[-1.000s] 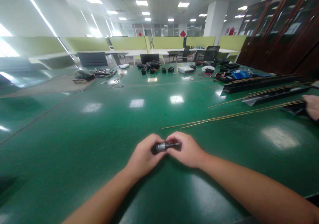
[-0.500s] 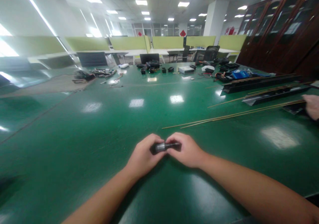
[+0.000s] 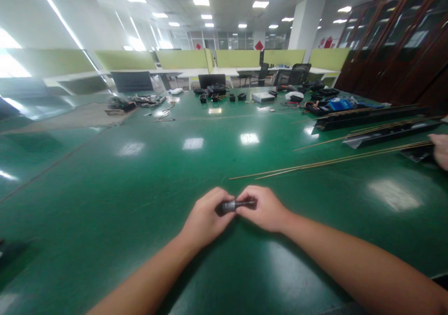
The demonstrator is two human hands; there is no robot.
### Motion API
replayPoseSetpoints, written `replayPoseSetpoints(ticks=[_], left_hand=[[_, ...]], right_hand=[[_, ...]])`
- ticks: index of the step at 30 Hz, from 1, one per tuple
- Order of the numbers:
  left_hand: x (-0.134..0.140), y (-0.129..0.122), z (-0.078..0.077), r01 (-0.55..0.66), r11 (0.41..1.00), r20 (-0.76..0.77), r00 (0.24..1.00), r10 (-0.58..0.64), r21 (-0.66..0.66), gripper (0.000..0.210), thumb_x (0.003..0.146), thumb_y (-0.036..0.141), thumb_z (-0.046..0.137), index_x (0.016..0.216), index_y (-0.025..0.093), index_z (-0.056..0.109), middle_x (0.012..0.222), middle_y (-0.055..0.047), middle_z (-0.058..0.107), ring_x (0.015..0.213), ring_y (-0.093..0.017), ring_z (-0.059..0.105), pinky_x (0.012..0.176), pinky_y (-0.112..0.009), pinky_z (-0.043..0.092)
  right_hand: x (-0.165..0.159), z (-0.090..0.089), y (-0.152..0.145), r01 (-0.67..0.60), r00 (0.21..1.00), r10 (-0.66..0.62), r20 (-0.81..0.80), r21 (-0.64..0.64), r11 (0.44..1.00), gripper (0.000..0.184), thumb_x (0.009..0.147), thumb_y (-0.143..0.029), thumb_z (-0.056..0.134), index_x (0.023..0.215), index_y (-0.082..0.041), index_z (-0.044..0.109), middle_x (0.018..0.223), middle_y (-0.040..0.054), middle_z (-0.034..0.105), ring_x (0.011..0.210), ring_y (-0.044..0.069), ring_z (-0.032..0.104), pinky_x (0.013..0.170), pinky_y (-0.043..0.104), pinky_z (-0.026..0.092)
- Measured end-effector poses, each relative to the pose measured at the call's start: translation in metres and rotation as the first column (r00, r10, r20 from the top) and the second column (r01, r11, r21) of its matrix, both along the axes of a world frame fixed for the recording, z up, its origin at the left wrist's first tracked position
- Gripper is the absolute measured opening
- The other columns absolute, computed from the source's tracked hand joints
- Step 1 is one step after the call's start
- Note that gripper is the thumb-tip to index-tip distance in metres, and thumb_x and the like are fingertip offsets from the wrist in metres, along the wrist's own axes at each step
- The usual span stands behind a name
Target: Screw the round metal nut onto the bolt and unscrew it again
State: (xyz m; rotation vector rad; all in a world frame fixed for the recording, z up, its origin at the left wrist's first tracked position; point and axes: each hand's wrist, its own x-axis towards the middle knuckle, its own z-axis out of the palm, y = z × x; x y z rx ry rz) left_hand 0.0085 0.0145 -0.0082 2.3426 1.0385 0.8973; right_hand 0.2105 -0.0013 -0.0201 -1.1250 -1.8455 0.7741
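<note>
A small dark cylindrical part with a grey metallic collar and a thin shaft (image 3: 229, 206) is held between both hands, low over the green table (image 3: 157, 165). My left hand (image 3: 209, 214) wraps round its thick left end. With thumb and fingers, my right hand (image 3: 261, 207) pinches the narrow right end. The fingertips of the two hands nearly meet at the collar. Palms and fingers hide much of the part, and its exact kind cannot be told.
Long thin brass-coloured rods (image 3: 315, 164) lie beyond my right hand. Black channel-shaped bars (image 3: 378, 114) rest at the right, near another person's hand (image 3: 440, 150). Small black boxes (image 3: 232, 98), a white box (image 3: 263, 97) and a blue item (image 3: 340, 103) stand at the far side.
The view has shifted slightly, so most things sit a little further right. Both hands keep the same hold on the part; no clear change of grip shows.
</note>
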Motion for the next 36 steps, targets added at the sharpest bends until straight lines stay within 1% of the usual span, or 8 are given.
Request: replayPoseSetpoints(ticks=[3, 8, 16, 23, 31, 36], left_hand=[[0.0011, -0.0001, 0.0000, -0.013, 1.000, 0.009, 1.000, 0.013, 0.000, 0.012, 0.081, 0.019, 0.069, 0.090, 0.021, 0.062, 0.088, 0.000, 0.062, 0.082, -0.014, 0.058, 0.073, -0.026, 0.044], [0.0015, -0.0004, 0.0006, -0.024, 1.000, 0.014, 1.000, 0.025, -0.012, 0.011, 0.081, 0.022, 0.070, 0.089, 0.020, 0.063, 0.086, -0.001, 0.062, 0.080, -0.014, 0.058, 0.072, -0.026, 0.043], [0.0012, -0.0010, 0.0007, -0.020, 1.000, 0.006, 1.000, 0.020, -0.009, 0.011, 0.081, 0.021, 0.070, 0.090, 0.020, 0.063, 0.087, -0.001, 0.062, 0.082, -0.015, 0.058, 0.073, -0.027, 0.044], [-0.0014, 0.0009, 0.0014, -0.032, 0.999, 0.004, 0.999, 0.032, 0.007, 0.011, 0.081, 0.021, 0.070, 0.089, 0.019, 0.063, 0.087, -0.003, 0.062, 0.082, -0.016, 0.058, 0.072, -0.027, 0.044], [-0.0014, 0.0012, 0.0019, -0.016, 1.000, -0.005, 1.000, 0.016, 0.024, 0.010, 0.083, 0.022, 0.067, 0.091, 0.018, 0.064, 0.088, -0.004, 0.062, 0.082, -0.017, 0.058, 0.072, -0.028, 0.046], [-0.0032, 0.0019, 0.0015, -0.009, 0.999, -0.011, 1.000, 0.009, 0.034, 0.010, 0.083, 0.021, 0.068, 0.092, 0.018, 0.064, 0.088, -0.004, 0.062, 0.083, -0.016, 0.058, 0.073, -0.028, 0.046]], right_hand=[[0.0002, -0.0004, 0.0002, 0.006, 1.000, -0.006, -0.001, -0.014, 1.000, 0.011, 0.073, -0.014, 0.071, 0.083, -0.018, 0.071, 0.080, 0.0004, 0.068, 0.073, 0.014, 0.062, 0.066, 0.023, 0.046], [0.0006, 0.0001, 0.0004, 0.006, 1.000, -0.006, 0.001, -0.050, 0.999, 0.014, 0.071, -0.012, 0.070, 0.084, -0.017, 0.071, 0.081, 0.0009, 0.070, 0.074, 0.014, 0.064, 0.067, 0.024, 0.047], [0.0011, 0.0014, 0.0006, 0.027, 0.999, -0.025, 0.035, -0.069, 0.997, 0.013, 0.072, -0.012, 0.070, 0.083, -0.018, 0.072, 0.079, 0.0008, 0.071, 0.072, 0.014, 0.063, 0.065, 0.024, 0.046], [0.0016, 0.0031, 0.0000, 0.036, 0.999, -0.033, 0.040, -0.076, 0.996, 0.011, 0.074, -0.014, 0.069, 0.083, -0.017, 0.073, 0.079, 0.0013, 0.071, 0.072, 0.015, 0.063, 0.066, 0.024, 0.046], [0.0022, 0.0052, 0.0000, 0.029, 0.999, -0.026, 0.028, -0.078, 0.997, 0.010, 0.073, -0.013, 0.069, 0.082, -0.017, 0.072, 0.077, 0.0007, 0.070, 0.070, 0.014, 0.061, 0.064, 0.024, 0.045], [0.0027, 0.0057, 0.0003, 0.028, 0.999, -0.025, 0.032, -0.075, 0.997, 0.010, 0.073, -0.013, 0.069, 0.082, -0.017, 0.071, 0.079, 0.0014, 0.070, 0.071, 0.015, 0.062, 0.066, 0.024, 0.046]])
